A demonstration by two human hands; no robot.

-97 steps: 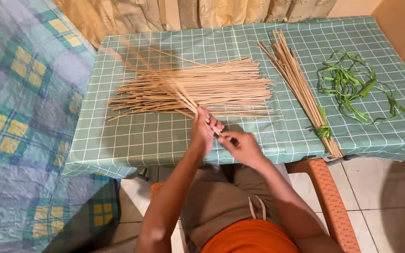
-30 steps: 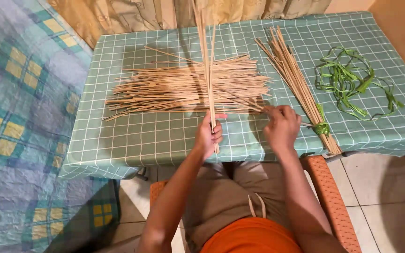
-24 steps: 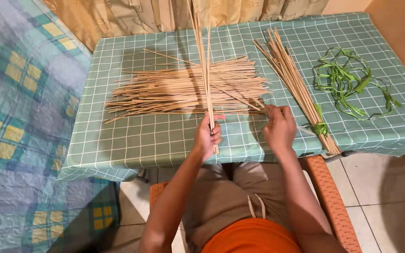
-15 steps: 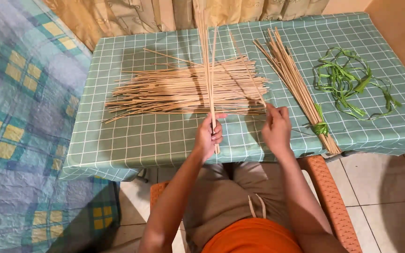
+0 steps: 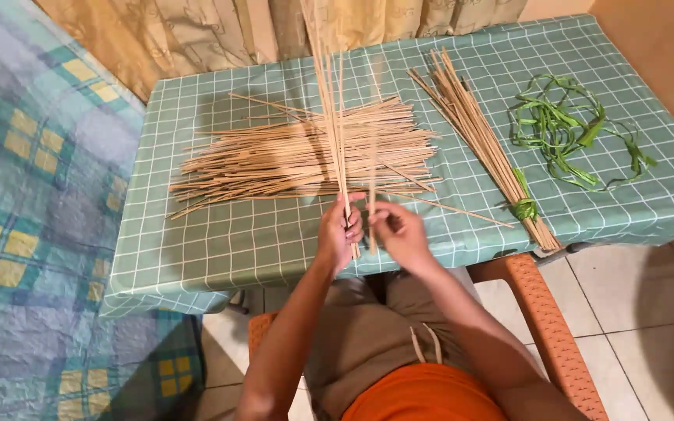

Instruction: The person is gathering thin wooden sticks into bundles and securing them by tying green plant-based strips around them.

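My left hand (image 5: 340,231) grips a small bunch of thin wooden sticks (image 5: 329,101) that stands upright over the table's front edge. Right beside it, my right hand (image 5: 396,231) pinches a single blurred stick (image 5: 372,156) and holds it upright against the bunch. Behind both hands a loose pile of sticks (image 5: 274,152) lies crosswise on the green checked tablecloth (image 5: 220,234). One stray stick (image 5: 462,210) lies slanted to the right of my right hand.
A tied bundle of sticks (image 5: 477,132), bound with a green strip near its front end, lies on the right. Loose green leaf strips (image 5: 563,129) lie at the far right. An orange plastic chair arm (image 5: 544,312) is below; a patterned bedcover (image 5: 33,195) is left.
My right hand lifted one stick out of the pile and carried it left to the upright bunch in my left hand. The camera shifted slightly.
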